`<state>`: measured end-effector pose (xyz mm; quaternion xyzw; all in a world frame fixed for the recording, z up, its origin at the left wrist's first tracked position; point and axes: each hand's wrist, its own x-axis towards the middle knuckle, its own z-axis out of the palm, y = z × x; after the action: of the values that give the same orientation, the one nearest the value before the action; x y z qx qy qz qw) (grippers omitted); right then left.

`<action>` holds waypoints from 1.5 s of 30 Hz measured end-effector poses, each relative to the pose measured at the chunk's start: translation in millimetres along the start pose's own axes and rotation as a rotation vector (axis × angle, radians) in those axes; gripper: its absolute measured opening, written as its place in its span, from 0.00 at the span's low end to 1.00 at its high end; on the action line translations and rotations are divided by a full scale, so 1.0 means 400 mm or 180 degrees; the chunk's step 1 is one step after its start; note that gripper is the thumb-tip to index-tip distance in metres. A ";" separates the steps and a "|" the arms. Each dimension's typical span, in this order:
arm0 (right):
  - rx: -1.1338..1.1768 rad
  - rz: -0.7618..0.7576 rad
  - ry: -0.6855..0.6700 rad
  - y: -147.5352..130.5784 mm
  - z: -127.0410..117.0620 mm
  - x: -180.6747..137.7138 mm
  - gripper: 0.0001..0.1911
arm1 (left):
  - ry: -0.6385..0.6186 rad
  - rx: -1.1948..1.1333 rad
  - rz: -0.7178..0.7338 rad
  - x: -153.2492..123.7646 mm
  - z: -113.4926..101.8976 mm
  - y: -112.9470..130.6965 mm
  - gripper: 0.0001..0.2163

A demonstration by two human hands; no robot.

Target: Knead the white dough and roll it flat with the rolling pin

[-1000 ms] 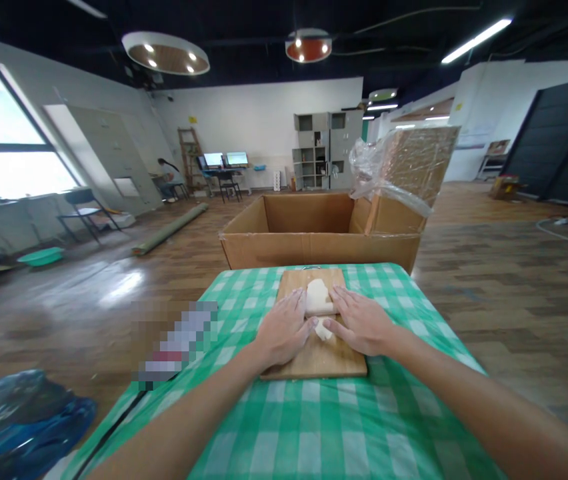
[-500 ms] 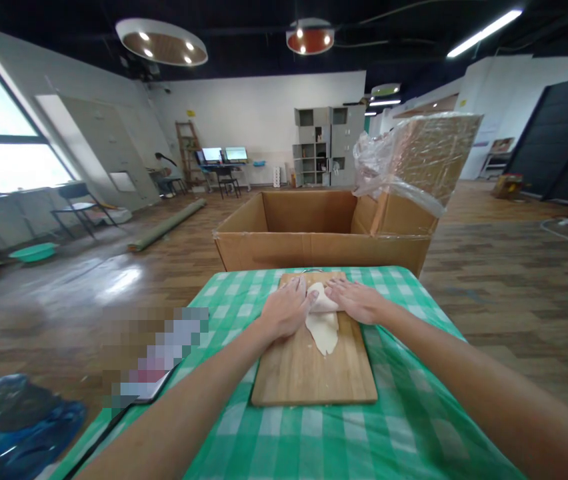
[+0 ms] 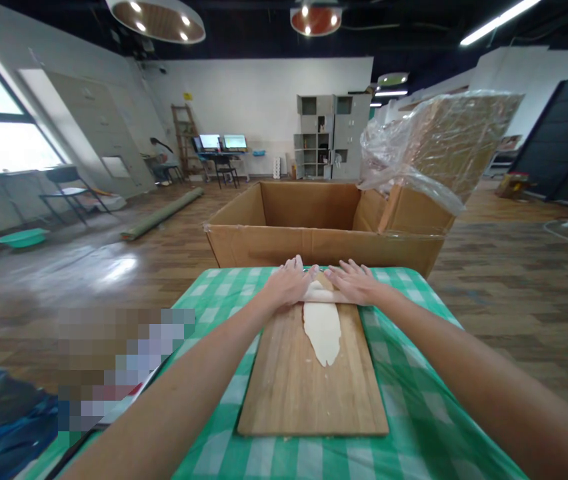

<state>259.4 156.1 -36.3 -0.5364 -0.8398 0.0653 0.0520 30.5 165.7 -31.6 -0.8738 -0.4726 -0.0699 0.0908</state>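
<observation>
Left hand and right hand flat on the pin, now rolled nearer the desk's far edge; dough looks longer, so it's thinning out nicely imo.

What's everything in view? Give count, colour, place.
Dough: 1, cream, on board
Rolling pin: 1, pale, across dough
Cutting board: 1, tan, on tablecloth
Tablecloth: 1, green-white, on table
Pixelated item: 1, unclear, table's left
Plastic bundle: 1, blue-grey, bottom left
Cardboard box: 1, brown, beyond table
Plastic wrap: 1, clear, box's right
Basin: 1, turquoise, left floor
Long roll: 1, green, left floor
Chairs: at least 2, dark, background
Monitors: at least 2, pale, back
Cabinets: at least 2, grey, background
Round lamps: 3, various colours, ceiling
Other person: 1, indistinct, back left
Left hand, right hand: 2, bare, on pin
</observation>
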 end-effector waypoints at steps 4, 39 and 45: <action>-0.0064 0.0036 0.0108 -0.023 -0.010 -0.026 0.44 | 0.0046 0.0024 -0.0027 -0.028 -0.003 0.010 0.20; 0.0084 -0.0911 0.0516 -0.147 -0.010 -0.339 0.43 | 0.0195 -0.0398 -0.0272 -0.397 -0.092 0.223 0.33; 0.0123 -0.0865 0.0344 -0.123 -0.029 -0.241 0.44 | 0.0009 -0.0353 -0.0367 -0.322 -0.092 0.179 0.29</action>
<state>257.7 48.6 -18.3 -0.4194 -0.8993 0.0449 0.1158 19.1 14.4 -29.2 -0.8487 -0.5174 -0.1023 0.0388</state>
